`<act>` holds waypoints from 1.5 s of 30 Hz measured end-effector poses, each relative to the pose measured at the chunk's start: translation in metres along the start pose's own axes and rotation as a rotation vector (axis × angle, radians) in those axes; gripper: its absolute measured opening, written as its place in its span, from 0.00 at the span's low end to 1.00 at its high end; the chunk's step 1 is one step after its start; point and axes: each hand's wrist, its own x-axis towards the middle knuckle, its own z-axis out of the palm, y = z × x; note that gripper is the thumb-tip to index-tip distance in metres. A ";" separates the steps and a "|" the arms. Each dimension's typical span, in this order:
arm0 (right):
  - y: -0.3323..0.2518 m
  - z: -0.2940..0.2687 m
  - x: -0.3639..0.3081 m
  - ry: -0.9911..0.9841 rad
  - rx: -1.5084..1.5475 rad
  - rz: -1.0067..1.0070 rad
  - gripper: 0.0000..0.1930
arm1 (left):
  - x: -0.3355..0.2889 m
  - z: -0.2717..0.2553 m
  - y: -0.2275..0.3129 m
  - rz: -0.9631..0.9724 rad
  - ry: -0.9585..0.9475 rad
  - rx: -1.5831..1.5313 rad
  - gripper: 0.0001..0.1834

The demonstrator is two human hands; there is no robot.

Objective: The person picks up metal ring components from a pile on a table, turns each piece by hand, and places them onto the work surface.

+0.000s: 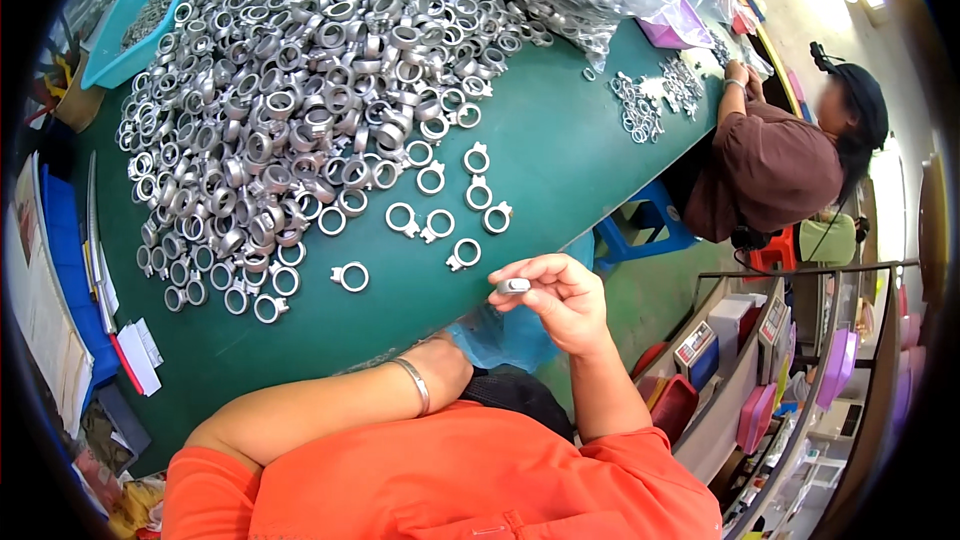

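Person's R hand (563, 307) was closed on a small grey metal ring (513, 286), pinched btwn thumb & fingers at the near edge of a green tabletop (570, 175); prob. a fingertip hold b/c the piece was small. L hand (443, 367) lay low by a blue plastic bag (512, 342); its fingers were hidden, so can't tell if it gripped anything. A big heap of lugged metal rings (300, 100) covered the tabletop's L side, w/ some loose rings (466, 254) apart from it toward the R hand, likely so singles were easy to reach. A turquoise bin (105, 68) stood at upper L. Near edge slanted up to the R; green surface btwn loose rings & edge gave R hand room. L forearm lay along the edge, w/ less room. Co-worker (775, 170) was well apart, far R.
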 end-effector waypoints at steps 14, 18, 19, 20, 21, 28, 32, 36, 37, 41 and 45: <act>-0.007 0.006 0.036 0.167 -1.200 -0.325 0.09 | 0.003 0.001 0.000 0.009 0.002 0.039 0.18; -0.006 0.014 0.050 0.175 -1.422 -0.316 0.07 | -0.001 0.005 0.000 -0.012 0.053 0.015 0.19; -0.008 0.007 0.047 0.150 -1.369 -0.242 0.08 | -0.001 0.004 0.001 -0.017 0.048 0.026 0.20; -0.009 0.004 0.045 0.122 -1.316 -0.168 0.08 | -0.001 0.003 0.002 -0.025 0.049 0.032 0.20; -0.010 0.004 0.043 0.123 -1.314 -0.177 0.08 | -0.002 0.002 0.001 -0.018 0.039 0.028 0.20; 0.002 0.002 0.028 0.124 -0.257 -0.176 0.11 | -0.002 -0.002 0.002 -0.003 0.011 -0.014 0.20; 0.004 -0.002 0.026 0.030 -0.008 -0.187 0.12 | -0.001 -0.005 0.003 -0.027 -0.028 0.001 0.20; 0.002 -0.003 0.022 -0.028 0.196 -0.111 0.09 | 0.000 -0.006 0.003 -0.020 -0.031 -0.018 0.19; 0.002 -0.003 0.020 -0.025 0.196 -0.111 0.09 | 0.001 -0.004 0.003 -0.024 -0.036 -0.012 0.19; 0.003 -0.008 0.012 0.058 0.330 0.108 0.10 | 0.002 -0.001 0.003 -0.042 -0.038 0.010 0.19; -0.009 -0.011 0.004 -0.023 0.103 0.110 0.09 | 0.000 0.002 0.001 -0.003 0.011 -0.022 0.17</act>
